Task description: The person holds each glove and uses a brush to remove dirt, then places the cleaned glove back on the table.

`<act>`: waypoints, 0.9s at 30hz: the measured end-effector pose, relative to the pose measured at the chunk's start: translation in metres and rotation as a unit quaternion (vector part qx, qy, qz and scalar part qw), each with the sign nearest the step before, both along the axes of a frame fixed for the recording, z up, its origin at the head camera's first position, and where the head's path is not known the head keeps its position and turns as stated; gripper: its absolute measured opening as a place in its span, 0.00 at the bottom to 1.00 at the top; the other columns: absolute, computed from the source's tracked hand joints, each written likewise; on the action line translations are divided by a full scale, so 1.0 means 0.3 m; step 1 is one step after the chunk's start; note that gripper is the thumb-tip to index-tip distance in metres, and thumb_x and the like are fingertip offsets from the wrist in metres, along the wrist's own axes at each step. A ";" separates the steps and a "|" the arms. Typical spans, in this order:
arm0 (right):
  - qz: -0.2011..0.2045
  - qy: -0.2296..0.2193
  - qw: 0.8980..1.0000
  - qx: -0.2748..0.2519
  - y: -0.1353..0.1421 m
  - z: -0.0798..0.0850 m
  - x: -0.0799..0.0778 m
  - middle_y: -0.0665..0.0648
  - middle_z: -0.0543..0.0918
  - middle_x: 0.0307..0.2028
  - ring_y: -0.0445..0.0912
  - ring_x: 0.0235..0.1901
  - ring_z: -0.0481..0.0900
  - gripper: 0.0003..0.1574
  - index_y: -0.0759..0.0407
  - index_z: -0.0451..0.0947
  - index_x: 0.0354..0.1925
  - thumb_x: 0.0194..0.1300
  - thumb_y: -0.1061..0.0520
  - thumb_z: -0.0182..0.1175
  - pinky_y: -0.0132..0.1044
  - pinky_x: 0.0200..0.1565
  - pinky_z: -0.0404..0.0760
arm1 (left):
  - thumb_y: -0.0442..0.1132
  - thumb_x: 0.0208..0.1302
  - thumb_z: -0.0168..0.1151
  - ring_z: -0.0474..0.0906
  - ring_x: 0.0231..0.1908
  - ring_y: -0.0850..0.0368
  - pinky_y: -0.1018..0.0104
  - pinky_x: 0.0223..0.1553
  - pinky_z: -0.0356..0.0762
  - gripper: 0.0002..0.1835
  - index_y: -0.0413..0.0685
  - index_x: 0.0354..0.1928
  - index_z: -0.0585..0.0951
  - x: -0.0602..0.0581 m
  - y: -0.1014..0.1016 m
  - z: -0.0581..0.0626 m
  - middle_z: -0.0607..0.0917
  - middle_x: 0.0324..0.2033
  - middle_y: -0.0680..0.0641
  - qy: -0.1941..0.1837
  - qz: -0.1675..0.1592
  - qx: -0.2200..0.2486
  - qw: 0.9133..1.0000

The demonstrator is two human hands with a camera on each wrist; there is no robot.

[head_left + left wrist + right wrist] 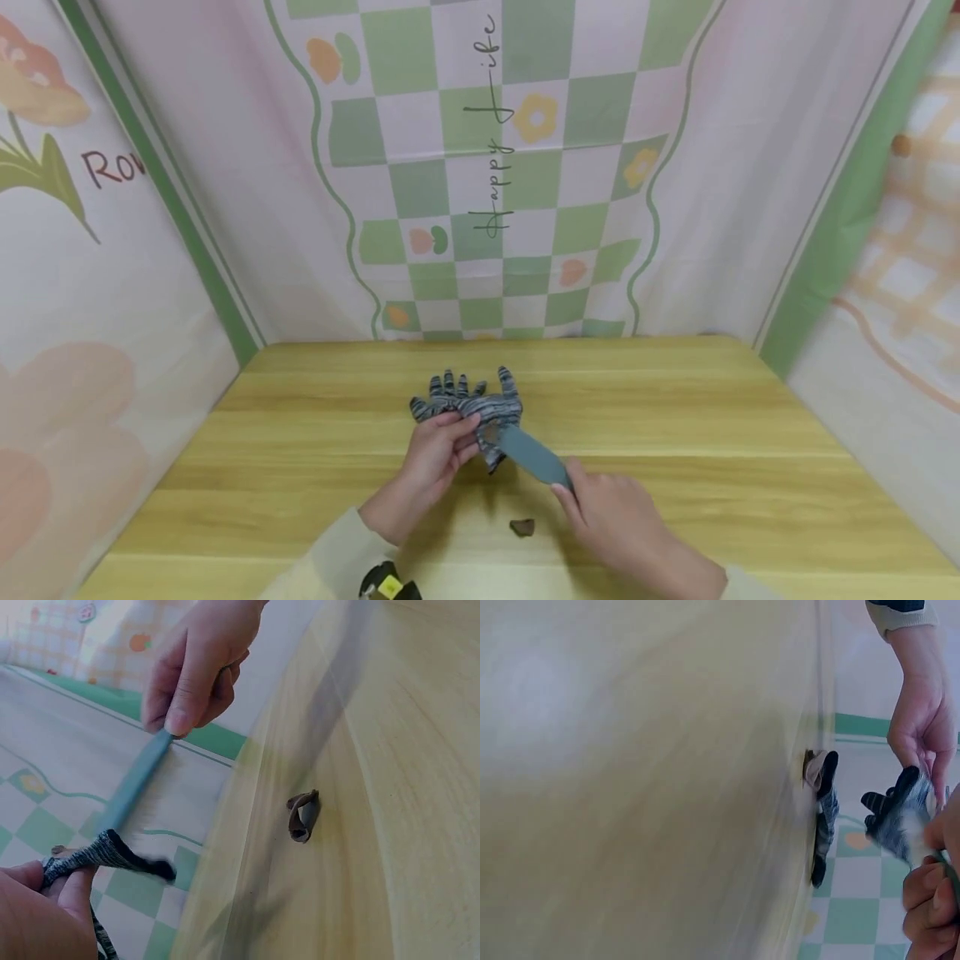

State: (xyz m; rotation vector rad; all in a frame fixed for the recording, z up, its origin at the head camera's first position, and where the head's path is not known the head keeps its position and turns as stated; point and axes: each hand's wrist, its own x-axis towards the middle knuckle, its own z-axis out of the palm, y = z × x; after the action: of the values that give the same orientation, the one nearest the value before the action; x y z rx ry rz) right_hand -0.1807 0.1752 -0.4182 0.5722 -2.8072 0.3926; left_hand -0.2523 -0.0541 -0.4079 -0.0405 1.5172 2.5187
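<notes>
My left hand [435,457] grips a grey-and-black striped knit glove [495,407] by its edge, raised over the table, with the thumb on top. A brown patch [491,433] shows on the glove near its cuff. My right hand [618,517] holds a blue-grey brush [536,460] by its handle end. The brush's far end overlaps the glove beside the brown patch. Pale, blurred bristles show along one side of the brush [139,780] in the left wrist view. A second striped glove [448,385] lies behind, palm partly hidden by the held one.
A small curled brown piece [522,527] lies on the wooden table [712,483] near the front, between my forearms. Patterned cloth [525,183] hangs behind the table's back edge and along both sides. A dark band with a yellow square [389,586] sits by my left sleeve.
</notes>
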 end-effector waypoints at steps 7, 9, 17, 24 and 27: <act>-0.035 -0.018 0.999 0.010 0.062 -0.002 -0.007 0.44 0.62 0.14 0.37 0.12 0.59 0.12 0.55 0.69 0.32 0.70 0.52 0.57 0.30 0.13 0.62 | 0.28 0.66 0.59 0.80 0.25 0.63 0.71 0.32 0.82 0.09 0.43 0.27 0.78 -0.002 -0.019 0.010 0.81 0.24 0.51 0.000 -0.005 -0.009 1.000; -0.034 0.006 0.999 0.007 0.066 0.006 -0.009 0.44 0.61 0.14 0.37 0.12 0.58 0.13 0.54 0.67 0.31 0.70 0.52 0.58 0.29 0.13 0.60 | 0.28 0.66 0.59 0.80 0.26 0.63 0.70 0.35 0.83 0.07 0.42 0.29 0.80 -0.001 -0.023 0.009 0.82 0.25 0.51 -0.003 -0.004 -0.013 1.000; 0.021 0.085 0.995 -0.046 0.027 0.046 -0.004 0.40 0.57 0.14 0.32 0.12 0.52 0.15 0.52 0.64 0.29 0.71 0.51 0.56 0.26 0.12 0.54 | 0.27 0.66 0.58 0.82 0.29 0.60 0.68 0.38 0.83 0.03 0.34 0.38 0.80 0.000 0.005 0.005 0.84 0.27 0.49 0.004 -0.019 -0.022 1.000; 0.059 0.117 0.990 -0.048 -0.017 0.026 -0.011 0.39 0.56 0.15 0.30 0.13 0.51 0.13 0.53 0.65 0.32 0.71 0.51 0.56 0.25 0.13 0.53 | 0.25 0.67 0.56 0.84 0.30 0.59 0.67 0.37 0.84 0.04 0.32 0.39 0.79 0.004 0.019 0.012 0.85 0.27 0.48 0.008 -0.024 -0.006 1.000; 0.062 0.105 0.991 -0.050 -0.024 0.015 -0.011 0.39 0.57 0.15 0.31 0.13 0.53 0.12 0.54 0.66 0.33 0.70 0.52 0.57 0.25 0.13 0.55 | 0.25 0.68 0.54 0.84 0.30 0.59 0.67 0.38 0.84 0.05 0.30 0.41 0.79 0.006 0.017 0.015 0.85 0.27 0.47 0.007 -0.026 0.000 1.000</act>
State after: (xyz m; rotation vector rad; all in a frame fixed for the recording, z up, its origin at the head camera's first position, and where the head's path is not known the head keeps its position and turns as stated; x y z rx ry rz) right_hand -0.1840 0.1679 -0.4137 0.7238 -2.5435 0.4655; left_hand -0.2504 -0.0489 -0.4035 0.0178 1.5045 2.4826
